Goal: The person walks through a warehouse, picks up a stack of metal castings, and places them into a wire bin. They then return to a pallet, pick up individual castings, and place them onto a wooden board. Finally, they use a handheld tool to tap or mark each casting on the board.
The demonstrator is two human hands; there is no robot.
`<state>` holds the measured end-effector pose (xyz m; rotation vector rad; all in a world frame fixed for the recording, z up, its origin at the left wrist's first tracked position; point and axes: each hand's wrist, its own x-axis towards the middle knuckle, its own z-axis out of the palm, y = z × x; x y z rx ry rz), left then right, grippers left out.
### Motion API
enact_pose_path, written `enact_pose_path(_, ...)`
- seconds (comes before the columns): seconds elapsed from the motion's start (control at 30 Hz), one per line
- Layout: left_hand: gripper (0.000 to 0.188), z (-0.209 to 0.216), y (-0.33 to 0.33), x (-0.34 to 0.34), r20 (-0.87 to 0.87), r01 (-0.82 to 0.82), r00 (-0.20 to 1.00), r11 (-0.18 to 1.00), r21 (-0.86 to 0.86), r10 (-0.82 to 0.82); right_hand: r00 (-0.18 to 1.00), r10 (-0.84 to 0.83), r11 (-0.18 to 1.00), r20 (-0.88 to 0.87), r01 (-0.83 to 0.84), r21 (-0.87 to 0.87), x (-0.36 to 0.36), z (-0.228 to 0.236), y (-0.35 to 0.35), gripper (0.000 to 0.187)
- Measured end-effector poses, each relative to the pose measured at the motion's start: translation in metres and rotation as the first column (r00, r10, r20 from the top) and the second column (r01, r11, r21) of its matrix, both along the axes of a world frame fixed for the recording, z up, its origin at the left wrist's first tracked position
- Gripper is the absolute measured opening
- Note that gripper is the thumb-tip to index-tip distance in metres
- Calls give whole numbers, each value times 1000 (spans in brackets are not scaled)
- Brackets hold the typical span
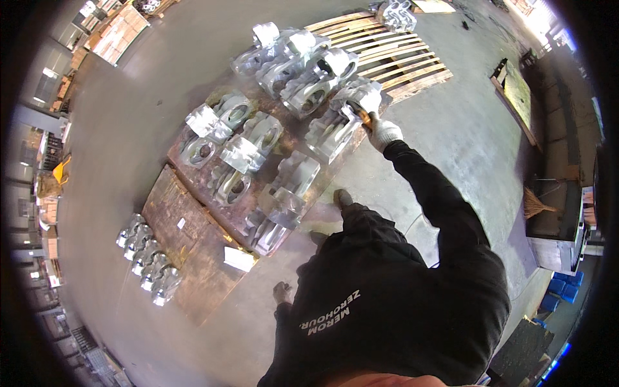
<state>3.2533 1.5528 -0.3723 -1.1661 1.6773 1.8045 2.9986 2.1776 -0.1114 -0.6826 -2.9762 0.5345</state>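
Note:
My right hand (385, 133), in a white work glove, is closed around the orange-brown handle of a tool (365, 119). The tool's dark front end lies against a silvery metal casting (360, 95) at the right edge of a group of similar castings; its exact kind is hidden. Just below that spot stands another ringed casting (330, 134). My left hand (282, 293), in a greyish glove, hangs low beside my body, away from the castings, with its fingers loosely apart and nothing visible in them.
Several castings (251, 143) stand in rows on a brown board (177, 155). A wooden sheet (174, 226) with a white paper (239, 258) adjoins it, smaller metal parts (147, 258) beside. Beyond lies a slatted pallet (412, 61). A broom (536, 204) leans at right.

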Motion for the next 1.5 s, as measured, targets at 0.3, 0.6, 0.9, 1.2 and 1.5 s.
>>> enact_pose_path(0.3, 27, 25, 36, 26, 93, 663, 686, 567, -489, -722, 976, -192, 979, -102, 184, -90, -26, -19, 68, 38)
enact_pose_path(0.6, 29, 90, 92, -38, -18, 62, 998, 971, -229, -68, 982, -186, 973, 28, 188, -136, -90, -75, 187, 36)
enact_pose_path(0.9, 27, 169, 129, -88, -97, 18, 994, 940, -341, -54, 955, -154, 983, 252, 173, -58, -178, -136, 247, 34)
enact_pose_path(1.2, 29, 115, 121, -24, -21, 267, 952, 862, -430, -305, 960, -245, 953, 132, 264, -151, -147, -125, 247, 43)
enact_pose_path(1.5, 34, 132, 151, -42, 9, 186, 980, 904, -385, -198, 965, -245, 924, 96, 263, -280, -149, -76, 237, 49)
